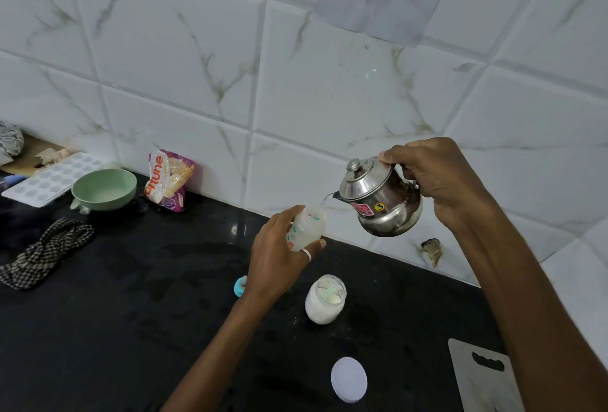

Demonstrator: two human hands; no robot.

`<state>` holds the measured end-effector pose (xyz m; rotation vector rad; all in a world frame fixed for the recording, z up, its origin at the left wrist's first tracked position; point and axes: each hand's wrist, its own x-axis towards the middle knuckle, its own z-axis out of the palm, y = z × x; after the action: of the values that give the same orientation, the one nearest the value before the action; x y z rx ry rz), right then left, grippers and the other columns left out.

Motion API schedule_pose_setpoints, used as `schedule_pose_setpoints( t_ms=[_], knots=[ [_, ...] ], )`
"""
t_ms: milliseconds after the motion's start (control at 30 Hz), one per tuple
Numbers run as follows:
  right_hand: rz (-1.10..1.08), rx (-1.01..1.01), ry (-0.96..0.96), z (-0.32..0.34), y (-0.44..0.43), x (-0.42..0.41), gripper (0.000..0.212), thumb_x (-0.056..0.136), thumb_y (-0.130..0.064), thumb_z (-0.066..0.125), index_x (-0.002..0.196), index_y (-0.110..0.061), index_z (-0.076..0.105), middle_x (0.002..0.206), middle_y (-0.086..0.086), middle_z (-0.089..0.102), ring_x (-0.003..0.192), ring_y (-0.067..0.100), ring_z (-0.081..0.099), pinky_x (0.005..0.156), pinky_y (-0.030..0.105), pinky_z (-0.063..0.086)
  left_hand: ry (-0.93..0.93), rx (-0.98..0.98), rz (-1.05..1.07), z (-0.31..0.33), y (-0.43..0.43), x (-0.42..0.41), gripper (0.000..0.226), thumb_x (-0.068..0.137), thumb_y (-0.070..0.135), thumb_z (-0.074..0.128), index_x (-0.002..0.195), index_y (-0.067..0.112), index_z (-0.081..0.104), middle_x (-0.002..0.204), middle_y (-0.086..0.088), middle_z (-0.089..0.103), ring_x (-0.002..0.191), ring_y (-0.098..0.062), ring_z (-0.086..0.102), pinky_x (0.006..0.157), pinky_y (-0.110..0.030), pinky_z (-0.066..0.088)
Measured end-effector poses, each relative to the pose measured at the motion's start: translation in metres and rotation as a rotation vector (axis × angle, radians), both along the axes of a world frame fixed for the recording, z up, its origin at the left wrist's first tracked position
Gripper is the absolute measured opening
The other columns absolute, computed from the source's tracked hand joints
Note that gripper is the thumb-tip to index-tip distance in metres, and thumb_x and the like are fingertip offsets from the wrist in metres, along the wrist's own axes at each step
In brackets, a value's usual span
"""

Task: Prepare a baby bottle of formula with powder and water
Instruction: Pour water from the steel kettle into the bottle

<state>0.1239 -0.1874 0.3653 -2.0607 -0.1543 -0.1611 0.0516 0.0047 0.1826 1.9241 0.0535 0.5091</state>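
- A small translucent plastic baby bottle (306,229), uncapped and printed with pale markings, is gripped around its body by the left hand (279,257), fingers wrapped and a pale ring worn on one of them; the bottle is held above the black stone counter (131,329), tilted towards the right.
- A shiny lidded stainless-steel kettle (378,197) bearing a red sticker and a yellow one marked "3" is clasped by its handle in the closed right hand (437,181) and tipped leftwards, its spout just above the bottle's mouth.
- A thin stream of water (324,200) is seen between spout and bottle opening.
- A clear glass jar of white powder (325,303), open and with a pale green scoop inside, is stood on the counter just near of the bottle; its round white lid (348,378) is laid flat, nearer still.
- A blue-ringed bottle cap (239,286) is partly hidden behind the left wrist.
- At the far left, a pale green bowl (104,189), a white ice-cube tray (49,179), a purple foil packet (169,181) against the marbled white wall tiles (329,99), and a crumpled checked cloth (49,250) are seen.
- A grey cutting board (477,378) is visible at the near right edge.
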Motion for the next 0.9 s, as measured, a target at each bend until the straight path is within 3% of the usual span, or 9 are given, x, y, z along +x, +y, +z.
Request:
schedule_pose_setpoints(
  t_ms=[233, 667, 800, 900],
  knots=[
    [0.006, -0.007, 0.003, 0.0011, 0.0017, -0.0011, 0.044, 0.08, -0.02, 0.075, 0.085, 0.02, 0.058, 0.061, 0.002, 0.031, 0.045, 0.005, 0.031, 0.039, 0.013, 0.027, -0.008, 0.014, -0.008, 0.0015, -0.0001, 0.0, 0.069, 0.081, 0.034, 0.089, 0.141, 0.021, 0.058, 0.134, 0.003, 0.064, 0.118, -0.015, 0.06, 0.099, -0.039, 0.058],
    [0.011, -0.017, 0.035, -0.0005, 0.002, -0.001, 0.035, 0.079, -0.019, 0.077, 0.075, 0.011, 0.06, 0.049, -0.008, 0.03, 0.042, 0.006, 0.031, 0.042, 0.015, 0.03, -0.002, 0.005, -0.01, 0.0041, 0.0002, -0.0019, 0.07, 0.081, 0.034, 0.089, 0.142, 0.017, 0.059, 0.134, 0.002, 0.064, 0.119, -0.017, 0.06, 0.097, -0.04, 0.058],
    [0.005, -0.015, 0.033, 0.0003, 0.0024, -0.001, 0.04, 0.079, -0.018, 0.076, 0.08, 0.018, 0.059, 0.05, -0.007, 0.03, 0.042, 0.006, 0.031, 0.039, 0.013, 0.028, -0.002, -0.014, 0.0, 0.0043, -0.0004, -0.0018, 0.068, 0.08, 0.032, 0.091, 0.14, 0.018, 0.061, 0.131, 0.003, 0.065, 0.117, -0.018, 0.062, 0.096, -0.042, 0.057],
    [0.01, -0.022, 0.036, 0.0008, 0.0024, -0.0014, 0.032, 0.079, -0.018, 0.076, 0.073, 0.009, 0.061, 0.049, -0.008, 0.03, 0.042, 0.006, 0.031, 0.038, 0.012, 0.028, 0.003, -0.008, 0.003, 0.0043, -0.0008, -0.0016, 0.069, 0.08, 0.033, 0.09, 0.141, 0.018, 0.06, 0.133, 0.003, 0.065, 0.118, -0.018, 0.061, 0.097, -0.043, 0.057]
  ],
)
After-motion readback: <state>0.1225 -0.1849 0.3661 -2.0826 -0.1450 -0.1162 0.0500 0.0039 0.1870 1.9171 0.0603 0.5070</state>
